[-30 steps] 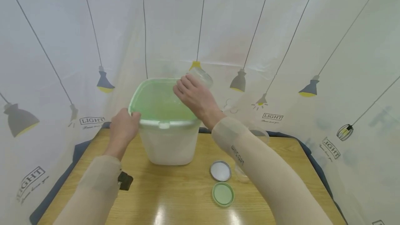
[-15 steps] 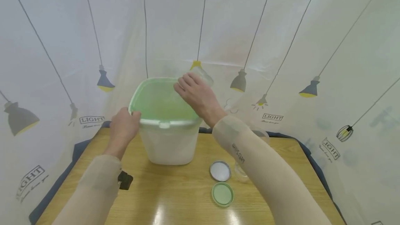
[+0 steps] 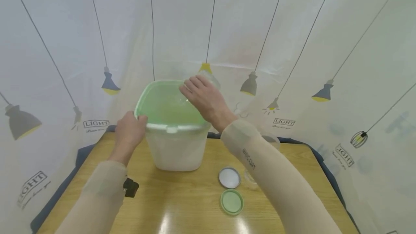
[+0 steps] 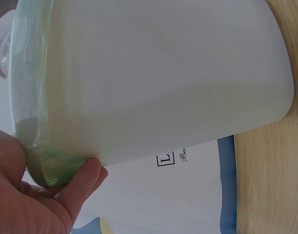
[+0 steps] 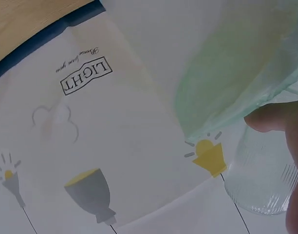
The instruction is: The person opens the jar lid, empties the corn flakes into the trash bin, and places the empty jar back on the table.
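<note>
Our left hand [image 3: 130,129] pinches the rim [image 3: 191,128] of the bin [image 3: 177,151]; our right hand [image 3: 208,100] grips a clear jar [image 5: 258,180], tipped.
The jar is up by the right side of the rim, and the bin stands on the table [image 3: 182,198]. We should hold the rim steady and keep the jar's mouth over the green bag [image 3: 162,107], so nothing falls outside. Nearer us lie a white lid [image 3: 229,177] and a green lid [image 3: 232,202], close together.
</note>
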Action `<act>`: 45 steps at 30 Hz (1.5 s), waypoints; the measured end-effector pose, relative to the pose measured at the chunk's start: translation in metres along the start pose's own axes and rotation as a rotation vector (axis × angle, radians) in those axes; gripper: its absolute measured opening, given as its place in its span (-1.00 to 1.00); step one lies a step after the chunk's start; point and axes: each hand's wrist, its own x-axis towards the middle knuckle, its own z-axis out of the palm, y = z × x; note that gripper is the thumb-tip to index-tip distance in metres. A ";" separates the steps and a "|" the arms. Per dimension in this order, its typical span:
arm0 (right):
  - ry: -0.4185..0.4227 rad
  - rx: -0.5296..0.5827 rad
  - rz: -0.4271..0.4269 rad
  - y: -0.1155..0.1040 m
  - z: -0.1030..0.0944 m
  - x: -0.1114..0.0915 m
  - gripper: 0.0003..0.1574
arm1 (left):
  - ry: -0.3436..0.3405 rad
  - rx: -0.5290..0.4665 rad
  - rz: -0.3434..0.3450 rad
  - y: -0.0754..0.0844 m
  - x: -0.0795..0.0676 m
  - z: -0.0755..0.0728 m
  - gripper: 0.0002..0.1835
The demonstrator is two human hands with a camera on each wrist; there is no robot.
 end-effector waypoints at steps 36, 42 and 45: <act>0.011 0.190 0.103 0.005 -0.004 -0.006 -0.18 | 0.006 0.001 0.001 -0.003 0.001 -0.003 -0.67; 0.006 0.259 0.168 0.010 -0.002 -0.008 -0.19 | 0.012 -0.005 0.002 -0.003 0.002 -0.004 -0.70; -0.013 0.306 0.221 0.012 -0.003 -0.008 -0.18 | 0.007 -0.007 0.005 -0.003 0.002 -0.004 -0.69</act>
